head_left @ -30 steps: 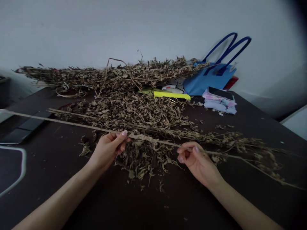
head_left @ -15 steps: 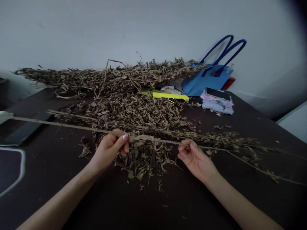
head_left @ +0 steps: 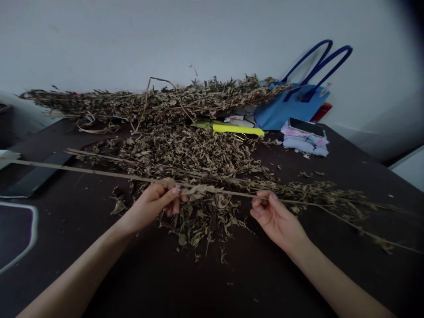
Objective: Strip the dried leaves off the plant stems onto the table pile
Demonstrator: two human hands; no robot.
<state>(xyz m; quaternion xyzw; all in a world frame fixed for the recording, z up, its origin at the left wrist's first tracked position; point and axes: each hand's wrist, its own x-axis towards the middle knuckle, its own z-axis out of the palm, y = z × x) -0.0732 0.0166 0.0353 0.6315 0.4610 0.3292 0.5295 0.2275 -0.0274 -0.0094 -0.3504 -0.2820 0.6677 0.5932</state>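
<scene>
A long dried plant stalk (head_left: pixel 96 173) stretches across my view, nearly bare on its left part and with a few leaves toward its thin right end. My right hand (head_left: pixel 280 218) pinches this stalk between thumb and fingers. Just under the stalk, my left hand (head_left: pixel 154 203) is closed, thumb against fingertips, at the end of a curled dried leaf (head_left: pixel 200 190); its fingers partly hide the grip. Beneath both hands lies a heap of loose dried leaves (head_left: pixel 192 152). Other leafy stalks (head_left: pixel 304 191) rest across the heap behind the held one.
A large bundle of dried plants (head_left: pixel 132 106) lies along the wall. At the back right are a blue bag (head_left: pixel 288 108), a yellow-handled tool (head_left: pixel 238 130) and a phone (head_left: pixel 306 126) on folded cloth (head_left: pixel 304 143). A dark flat device (head_left: pixel 36 176) and white cable (head_left: pixel 35 225) lie left.
My left hand has shifted slightly right along the stalk, and the leaf now hangs closer to its fingertips. The right hand keeps its pinch. The view has turned a little.
</scene>
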